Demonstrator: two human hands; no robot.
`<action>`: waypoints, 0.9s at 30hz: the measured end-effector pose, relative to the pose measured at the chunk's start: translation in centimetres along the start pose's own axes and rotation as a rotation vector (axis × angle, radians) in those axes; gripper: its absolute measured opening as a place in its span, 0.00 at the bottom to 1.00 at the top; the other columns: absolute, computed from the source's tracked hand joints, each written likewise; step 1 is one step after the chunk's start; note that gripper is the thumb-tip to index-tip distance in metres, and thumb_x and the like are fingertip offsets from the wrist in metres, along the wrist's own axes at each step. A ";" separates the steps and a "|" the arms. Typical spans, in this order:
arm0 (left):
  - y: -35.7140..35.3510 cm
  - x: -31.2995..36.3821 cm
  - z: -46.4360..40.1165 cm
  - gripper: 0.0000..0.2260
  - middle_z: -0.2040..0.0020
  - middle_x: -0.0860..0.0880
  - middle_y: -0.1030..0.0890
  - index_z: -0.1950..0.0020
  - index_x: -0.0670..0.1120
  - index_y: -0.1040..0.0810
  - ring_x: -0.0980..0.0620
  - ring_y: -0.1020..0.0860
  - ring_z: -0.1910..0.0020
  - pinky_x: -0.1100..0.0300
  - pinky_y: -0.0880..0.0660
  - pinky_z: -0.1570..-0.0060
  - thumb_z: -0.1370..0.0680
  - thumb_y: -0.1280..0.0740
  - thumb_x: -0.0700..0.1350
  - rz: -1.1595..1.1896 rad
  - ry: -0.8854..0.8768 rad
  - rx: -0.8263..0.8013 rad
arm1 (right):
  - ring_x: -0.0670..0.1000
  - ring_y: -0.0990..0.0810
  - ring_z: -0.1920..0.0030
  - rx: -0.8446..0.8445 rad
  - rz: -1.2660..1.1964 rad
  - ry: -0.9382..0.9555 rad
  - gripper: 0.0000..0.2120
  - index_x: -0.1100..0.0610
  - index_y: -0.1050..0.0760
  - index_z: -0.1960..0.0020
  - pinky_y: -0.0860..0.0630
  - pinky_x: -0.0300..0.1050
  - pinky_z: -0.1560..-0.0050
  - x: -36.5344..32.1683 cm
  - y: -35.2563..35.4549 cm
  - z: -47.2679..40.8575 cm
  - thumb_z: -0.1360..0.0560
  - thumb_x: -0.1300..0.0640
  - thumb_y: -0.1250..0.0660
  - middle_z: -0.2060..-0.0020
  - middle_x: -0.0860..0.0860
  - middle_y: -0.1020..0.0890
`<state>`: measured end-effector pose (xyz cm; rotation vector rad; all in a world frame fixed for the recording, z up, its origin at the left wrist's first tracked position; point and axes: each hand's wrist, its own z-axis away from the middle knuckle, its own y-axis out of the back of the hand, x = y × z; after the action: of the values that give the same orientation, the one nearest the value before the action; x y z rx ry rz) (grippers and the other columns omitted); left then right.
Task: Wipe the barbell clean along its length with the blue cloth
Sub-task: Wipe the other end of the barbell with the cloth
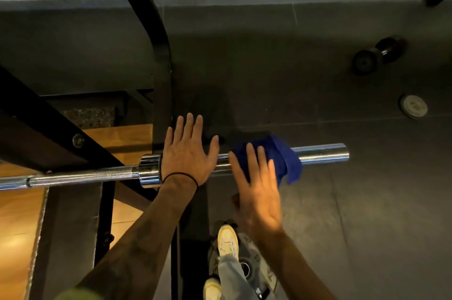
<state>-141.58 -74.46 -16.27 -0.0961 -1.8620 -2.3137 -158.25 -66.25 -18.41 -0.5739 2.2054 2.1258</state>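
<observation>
The blue cloth (pixel 281 157) drapes the barbell (pixel 322 154) sleeve at right. Both hands are flat: the left hand (pixel 187 155) steadies the bar, while the right hand (pixel 259 189) should wrap the cloth and slide it outward.

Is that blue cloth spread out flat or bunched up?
Bunched: the blue cloth drapes in folds over the barbell, one corner hanging below.

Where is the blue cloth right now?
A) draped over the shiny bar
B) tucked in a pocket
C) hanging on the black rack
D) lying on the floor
A: the blue cloth hangs over the bar near its end, with the right hand flat against it.
</observation>
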 end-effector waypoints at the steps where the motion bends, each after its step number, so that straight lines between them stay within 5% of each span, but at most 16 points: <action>1: 0.0 0.0 0.0 0.33 0.19 0.48 0.50 0.20 0.50 0.52 0.49 0.54 0.20 0.47 0.53 0.22 0.21 0.60 0.65 0.003 0.001 0.004 | 0.61 0.52 0.18 -0.022 0.041 0.054 0.56 0.50 0.47 0.17 0.58 0.60 0.19 2.0 0.6 0.2 0.38 0.61 0.21 0.18 0.58 0.45; 5: 0.0 0.0 0.0 0.32 0.19 0.48 0.50 0.19 0.51 0.51 0.49 0.54 0.20 0.47 0.53 0.22 0.21 0.60 0.64 -0.004 -0.016 0.016 | 0.60 0.50 0.18 0.046 0.081 -0.195 0.57 0.52 0.47 0.17 0.51 0.61 0.19 8.6 2.7 1.2 0.39 0.63 0.21 0.19 0.58 0.44; 8: -0.1 0.0 0.1 0.32 0.19 0.48 0.50 0.20 0.51 0.51 0.49 0.54 0.20 0.47 0.53 0.22 0.21 0.61 0.64 -0.016 -0.019 0.006 | 0.62 0.58 0.18 0.097 -0.031 -0.399 0.53 0.57 0.49 0.17 0.56 0.62 0.20 3.5 1.4 0.7 0.35 0.55 0.26 0.18 0.60 0.50; 12: -0.2 0.1 0.0 0.31 0.19 0.48 0.49 0.20 0.51 0.50 0.49 0.54 0.20 0.47 0.52 0.22 0.20 0.58 0.63 -0.001 -0.002 0.015 | 0.61 0.58 0.18 -0.051 0.044 0.009 0.45 0.57 0.56 0.17 0.58 0.60 0.21 -1.7 -0.1 0.5 0.30 0.50 0.43 0.18 0.61 0.55; 15: -0.2 0.0 0.0 0.31 0.19 0.48 0.48 0.20 0.51 0.50 0.49 0.53 0.20 0.47 0.52 0.22 0.20 0.56 0.63 0.005 0.009 0.035 | 0.59 0.50 0.18 -0.019 0.048 0.120 0.49 0.55 0.48 0.17 0.50 0.58 0.21 4.1 1.0 0.4 0.33 0.61 0.29 0.18 0.59 0.46; 18: -0.1 0.1 0.0 0.31 0.19 0.48 0.49 0.20 0.50 0.50 0.48 0.54 0.20 0.47 0.52 0.22 0.20 0.55 0.63 -0.004 0.002 0.033 | 0.59 0.48 0.18 0.057 0.052 -0.204 0.55 0.56 0.47 0.17 0.50 0.58 0.19 8.6 2.6 1.1 0.41 0.68 0.28 0.19 0.59 0.43; 21: -0.1 0.3 0.0 0.31 0.19 0.47 0.50 0.19 0.51 0.51 0.48 0.54 0.20 0.47 0.52 0.22 0.19 0.55 0.62 -0.014 0.014 0.027 | 0.64 0.52 0.19 0.092 -0.008 -0.360 0.59 0.60 0.49 0.17 0.50 0.63 0.20 5.0 2.0 0.8 0.44 0.63 0.25 0.19 0.62 0.46; 23: -0.1 0.3 -0.2 0.31 0.19 0.48 0.52 0.19 0.51 0.53 0.49 0.54 0.20 0.48 0.52 0.22 0.20 0.54 0.63 0.004 0.022 -0.004 | 0.66 0.52 0.19 0.041 -0.065 -0.220 0.50 0.60 0.48 0.18 0.50 0.64 0.23 0.8 1.4 0.6 0.36 0.58 0.30 0.19 0.63 0.48; 25: -0.2 0.1 -1.0 0.32 0.19 0.48 0.55 0.19 0.52 0.55 0.49 0.55 0.21 0.48 0.53 0.22 0.20 0.51 0.63 0.042 0.039 -0.065 | 0.64 0.47 0.19 -0.029 0.003 0.043 0.38 0.59 0.45 0.18 0.46 0.62 0.23 -0.5 0.7 0.9 0.29 0.61 0.47 0.19 0.62 0.45; 27: 0.1 0.0 -2.4 0.34 0.19 0.48 0.58 0.19 0.52 0.57 0.49 0.56 0.21 0.48 0.53 0.22 0.20 0.47 0.62 0.084 0.059 -0.140 | 0.60 0.46 0.19 -0.071 0.039 0.174 0.37 0.57 0.46 0.18 0.43 0.60 0.21 2.3 1.3 1.2 0.28 0.62 0.48 0.18 0.59 0.46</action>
<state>-141.40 -76.81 -16.74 -0.1204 -1.6349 -2.3607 -161.00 -65.67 -17.84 -0.7532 2.2510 2.2620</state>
